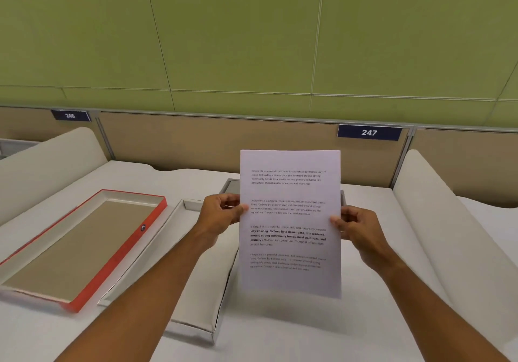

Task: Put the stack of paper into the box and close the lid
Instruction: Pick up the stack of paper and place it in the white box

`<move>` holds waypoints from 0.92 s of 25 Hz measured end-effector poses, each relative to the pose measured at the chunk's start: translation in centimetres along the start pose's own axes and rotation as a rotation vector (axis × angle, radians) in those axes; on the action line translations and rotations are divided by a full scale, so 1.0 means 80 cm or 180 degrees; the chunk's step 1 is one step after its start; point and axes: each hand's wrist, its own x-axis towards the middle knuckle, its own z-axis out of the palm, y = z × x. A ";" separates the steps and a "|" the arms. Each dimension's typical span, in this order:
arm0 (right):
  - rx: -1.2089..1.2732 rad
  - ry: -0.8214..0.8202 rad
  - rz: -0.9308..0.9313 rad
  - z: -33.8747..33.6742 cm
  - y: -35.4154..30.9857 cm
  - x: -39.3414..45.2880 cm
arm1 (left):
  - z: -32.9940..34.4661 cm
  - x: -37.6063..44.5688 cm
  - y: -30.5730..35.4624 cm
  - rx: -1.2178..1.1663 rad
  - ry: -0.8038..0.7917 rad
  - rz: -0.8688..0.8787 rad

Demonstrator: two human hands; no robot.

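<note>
While upright, paper stack [290,221] between hands [291,221].

A white cloth-covered surface [364,319] runs up to tan partition panels [218,140]. Two dark blue number plates sit along their top edge, 246 [70,115] and 247 [369,132]. A green panelled wall [238,33] rises behind.

The open white box [196,300] lay clear from above, while the held stack of paper [290,221] screened the gray tray [230,186] behind, red lid [84,246] flanking left.
</note>
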 end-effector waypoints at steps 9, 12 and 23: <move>0.0158 -0.0134 0.0512 0.133 -0.020 0.011 | -0.127 0.025 -0.010 0.0091 0.0013 -0.0460; -0.0029 -0.0008 0.0818 0.196 -0.008 0.018 | -0.178 0.050 -0.030 0.0214 -0.0018 -0.0714; -0.0513 0.0523 0.1848 0.336 0.035 0.037 | -0.255 0.106 -0.088 0.0539 0.0192 -0.1529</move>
